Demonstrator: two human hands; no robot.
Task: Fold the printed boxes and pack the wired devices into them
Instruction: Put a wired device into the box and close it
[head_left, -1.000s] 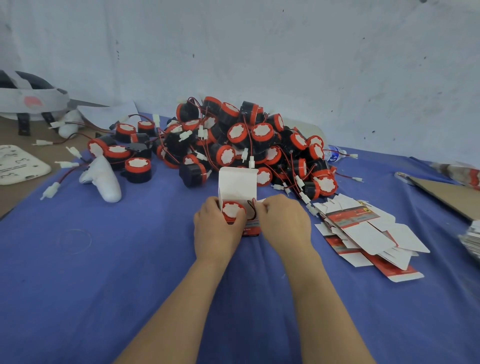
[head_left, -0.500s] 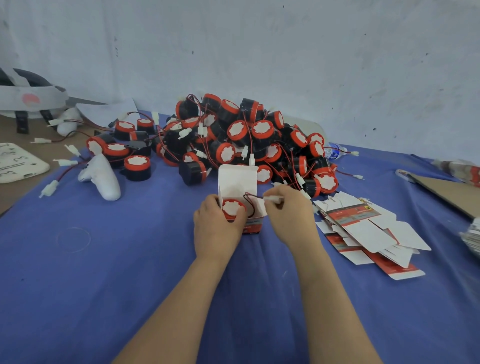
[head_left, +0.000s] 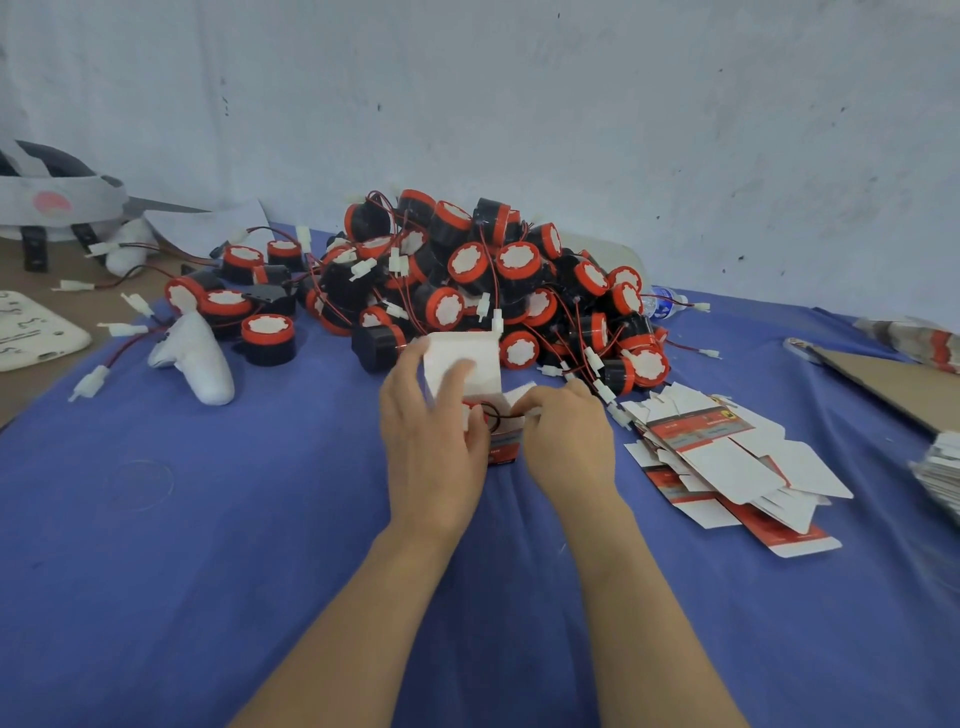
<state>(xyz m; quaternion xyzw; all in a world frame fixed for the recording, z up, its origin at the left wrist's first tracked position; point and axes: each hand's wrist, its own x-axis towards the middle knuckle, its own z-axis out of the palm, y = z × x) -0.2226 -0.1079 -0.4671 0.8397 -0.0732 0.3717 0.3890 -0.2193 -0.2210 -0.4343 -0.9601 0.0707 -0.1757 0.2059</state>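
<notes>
At the middle of the blue-draped surface (head_left: 208, 519), the person's left hand (head_left: 431, 436) stands raised against the printed box (head_left: 501, 449). Its grip is partly spread and holds the upright white lid flap, with the thumb (head_left: 454, 373) on the front and the fingers behind, all blurred. A wired device (head_left: 474, 415) sits in the box, showing only a sliver of its red rim, and a loop of its wire (head_left: 494, 415) arches over the mouth. The right hand (head_left: 569, 441) is just beside the box, its grip closed in a tight pinch on the wire's end at the mouth; the connector is hidden. The pile of devices (head_left: 493, 280) rises behind, toward the far edge, and the flat box blanks (head_left: 727, 462) lie toward the right edge. Half a second earlier the left hand wrapped the box's side lower down, leaving the device's white face bare. The right hand then held the white connector out to the right of the box, the wire stretched.
</notes>
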